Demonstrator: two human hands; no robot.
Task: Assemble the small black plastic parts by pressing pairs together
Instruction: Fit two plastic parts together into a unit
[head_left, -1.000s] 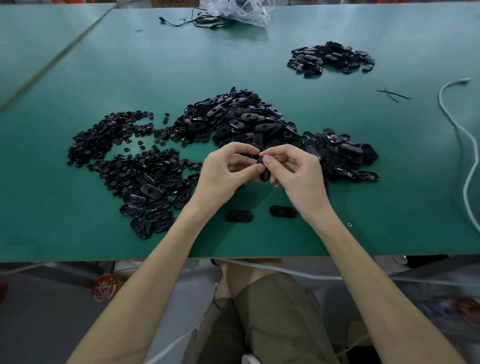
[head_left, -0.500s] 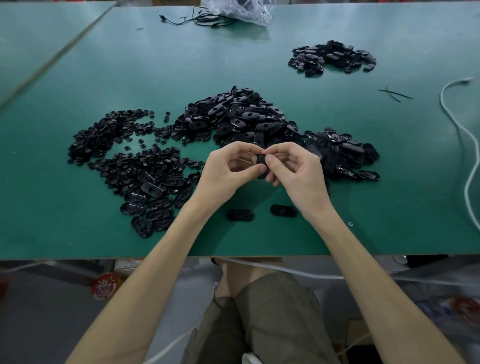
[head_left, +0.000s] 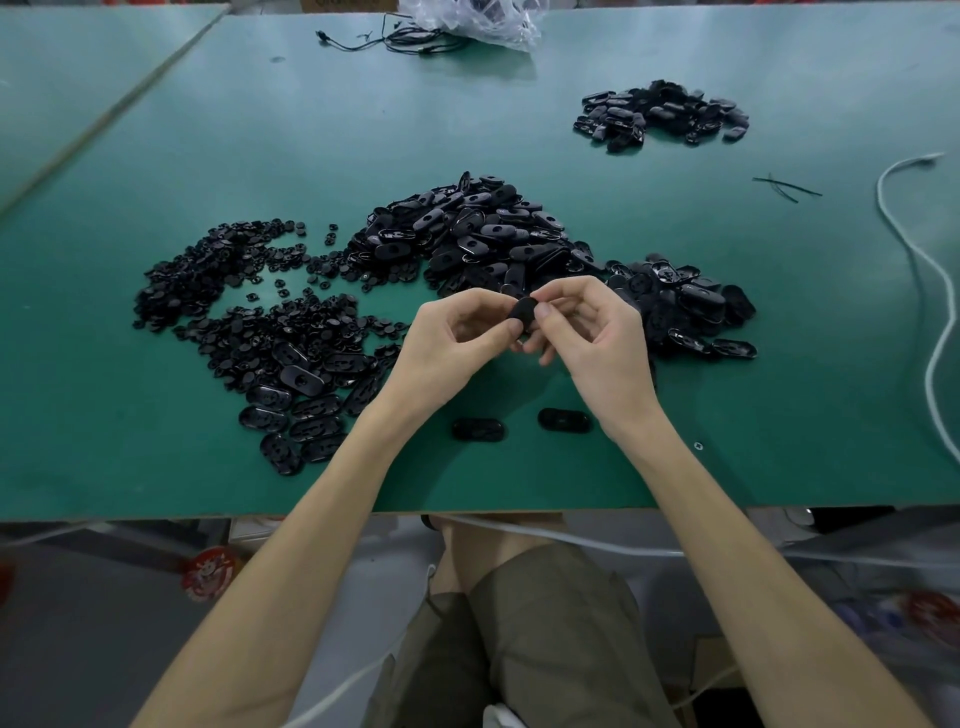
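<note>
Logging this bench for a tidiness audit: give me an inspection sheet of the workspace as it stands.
Surface: green table, with parts spread over its middle.
Job's things: one part held between both hands; oval pile mid-table; small-piece pile at left; far pile at right rear; two loose ovals near the front edge.
Clutter: plastic bag at the far edge; black strips at right.
Grippers: left hand and right hand both pinch the part above the table.
Cables: white cord along the right side; black wires beside the bag.
Surroundings: second table at left.
</note>
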